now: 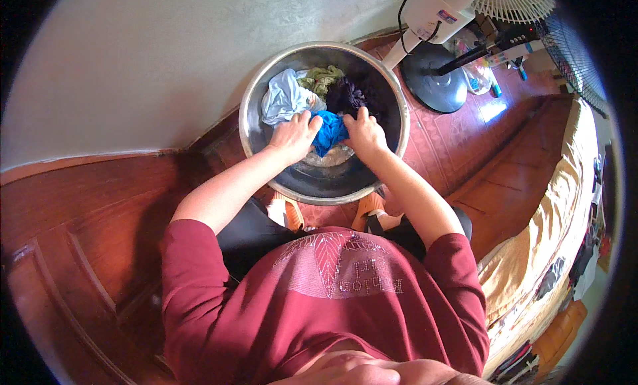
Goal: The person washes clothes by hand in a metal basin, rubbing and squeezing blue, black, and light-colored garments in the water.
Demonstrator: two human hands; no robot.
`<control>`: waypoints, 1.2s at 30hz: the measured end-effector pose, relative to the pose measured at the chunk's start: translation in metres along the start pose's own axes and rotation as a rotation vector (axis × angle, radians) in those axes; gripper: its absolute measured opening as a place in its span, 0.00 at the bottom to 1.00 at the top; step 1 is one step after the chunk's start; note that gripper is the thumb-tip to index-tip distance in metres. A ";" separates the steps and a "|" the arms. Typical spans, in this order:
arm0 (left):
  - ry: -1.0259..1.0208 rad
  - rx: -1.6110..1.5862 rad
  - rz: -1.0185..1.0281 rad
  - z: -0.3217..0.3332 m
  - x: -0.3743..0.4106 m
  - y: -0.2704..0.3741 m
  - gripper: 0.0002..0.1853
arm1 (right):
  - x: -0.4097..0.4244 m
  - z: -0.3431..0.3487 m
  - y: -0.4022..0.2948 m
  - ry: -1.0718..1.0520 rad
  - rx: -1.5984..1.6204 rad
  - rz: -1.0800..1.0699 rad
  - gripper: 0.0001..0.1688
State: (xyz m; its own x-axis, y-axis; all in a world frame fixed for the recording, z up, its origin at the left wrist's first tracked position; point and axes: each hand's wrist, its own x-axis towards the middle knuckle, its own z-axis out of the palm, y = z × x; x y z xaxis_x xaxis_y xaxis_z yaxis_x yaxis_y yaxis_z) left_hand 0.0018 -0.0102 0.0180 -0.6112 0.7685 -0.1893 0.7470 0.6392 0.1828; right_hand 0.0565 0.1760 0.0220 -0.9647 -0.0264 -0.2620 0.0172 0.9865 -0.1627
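Note:
A large round metal basin stands on the floor before me. Over its middle, my left hand and my right hand grip a bunched blue cloth from its two sides. Wet cloths lie behind it in the basin: a pale blue one at the left, an olive green one at the back and a dark purple one towards the right. Below the blue cloth shows what looks like shallow water.
Right of the basin stand a white pedestal fan and a round black fan base. A plastic bag lies behind them. A wooden bed frame with a beige cover runs along the right. A wall rises at the left, above brown wooden panelling.

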 end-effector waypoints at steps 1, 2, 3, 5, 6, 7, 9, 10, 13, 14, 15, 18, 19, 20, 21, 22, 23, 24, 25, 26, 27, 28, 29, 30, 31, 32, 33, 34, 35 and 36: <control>0.008 0.021 0.006 0.005 -0.003 -0.001 0.34 | -0.003 0.000 -0.003 0.059 -0.048 -0.031 0.21; 0.016 0.042 0.011 0.010 -0.006 -0.002 0.34 | -0.008 0.003 -0.008 0.115 -0.083 -0.028 0.13; 0.017 0.030 0.025 0.006 -0.009 0.001 0.35 | -0.014 0.006 -0.007 0.207 -0.144 -0.096 0.09; 0.017 0.008 0.053 -0.005 -0.014 0.007 0.36 | -0.029 0.007 -0.002 0.387 -0.298 -0.312 0.08; -0.029 -0.125 -0.020 -0.001 -0.014 0.007 0.41 | -0.037 0.010 -0.004 0.275 -0.137 -0.308 0.09; -0.002 -0.191 -0.016 0.007 -0.016 0.006 0.41 | -0.041 0.010 -0.006 0.003 -0.017 -0.253 0.16; 0.054 -0.328 -0.004 0.022 -0.018 0.009 0.41 | -0.045 0.019 -0.010 -0.129 0.164 -0.097 0.32; -0.082 -0.316 0.018 0.025 -0.018 0.010 0.42 | -0.041 0.030 -0.010 -0.108 0.164 -0.080 0.46; -0.224 -0.112 0.021 0.038 -0.020 0.021 0.45 | -0.032 0.041 -0.016 -0.132 0.169 -0.092 0.50; -0.239 -0.054 0.041 0.044 -0.019 0.024 0.45 | -0.028 0.042 -0.020 -0.221 0.098 -0.076 0.53; -0.243 -0.016 0.065 0.053 -0.015 0.024 0.45 | -0.027 0.052 -0.024 -0.116 -0.104 -0.123 0.46; -0.256 0.073 0.020 0.080 0.006 0.021 0.40 | -0.004 0.087 -0.023 -0.175 -0.302 -0.088 0.24; -0.288 0.024 0.001 0.075 0.011 0.018 0.38 | 0.003 0.091 -0.023 -0.164 -0.287 -0.080 0.17; -0.320 -0.024 -0.018 0.069 0.015 0.014 0.37 | 0.009 0.093 -0.019 -0.138 -0.230 -0.088 0.14; -0.343 -0.080 -0.023 0.060 0.018 0.011 0.36 | 0.020 0.090 -0.017 -0.226 -0.177 -0.053 0.14; -0.360 -0.138 -0.024 0.048 0.024 0.010 0.36 | 0.026 0.083 -0.015 -0.284 -0.196 -0.084 0.16; -0.377 -0.196 -0.024 0.042 0.028 0.009 0.35 | 0.029 0.076 -0.013 -0.341 -0.216 -0.112 0.18; -0.369 -0.307 -0.090 0.037 0.032 0.007 0.37 | 0.031 0.068 -0.013 -0.349 -0.176 -0.127 0.22; -0.294 -0.345 -0.101 0.040 0.030 0.006 0.37 | 0.032 0.061 -0.011 -0.357 -0.136 -0.141 0.26; -0.219 -0.382 -0.109 0.048 0.027 0.004 0.37 | 0.031 0.055 -0.009 -0.366 -0.096 -0.154 0.30; -0.147 -0.417 -0.117 0.048 0.024 0.003 0.37 | 0.025 0.053 -0.006 -0.276 -0.041 -0.112 0.34; -0.185 -0.444 -0.201 0.047 0.022 0.001 0.36 | 0.015 0.051 -0.004 -0.186 0.014 -0.070 0.38; -0.180 -0.483 -0.220 0.046 0.020 -0.002 0.36 | 0.006 0.049 -0.004 -0.097 0.071 -0.029 0.43; -0.173 -0.528 -0.238 0.046 0.017 -0.005 0.36 | -0.004 0.045 -0.006 -0.047 0.046 0.052 0.42; -0.167 -0.573 -0.257 0.045 0.014 -0.006 0.37 | -0.012 0.041 -0.008 0.003 0.022 0.131 0.42; -0.115 -0.580 -0.296 0.046 0.010 -0.005 0.34 | -0.017 0.041 -0.008 0.000 0.160 0.264 0.44; -0.034 -0.593 -0.299 0.047 0.006 0.000 0.33 | -0.021 0.042 -0.005 -0.002 0.299 0.401 0.47; 0.044 -0.607 -0.300 0.051 0.001 0.004 0.33 | -0.013 0.049 -0.003 -0.115 0.544 0.589 0.59; 0.123 -0.621 -0.302 0.054 -0.005 0.010 0.32 | -0.009 0.053 0.006 -0.365 1.162 0.882 0.54; 0.050 -0.631 -0.363 0.038 -0.009 0.026 0.30 | -0.010 0.062 0.005 -0.248 1.309 0.904 0.52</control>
State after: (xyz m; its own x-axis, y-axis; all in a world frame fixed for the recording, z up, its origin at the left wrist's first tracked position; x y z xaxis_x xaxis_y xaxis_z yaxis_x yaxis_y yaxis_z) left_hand 0.0365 -0.0015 -0.0125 -0.8144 0.4955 -0.3022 0.2111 0.7379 0.6411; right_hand 0.0827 0.1710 -0.0356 -0.4525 0.3066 -0.8374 0.8562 -0.1131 -0.5041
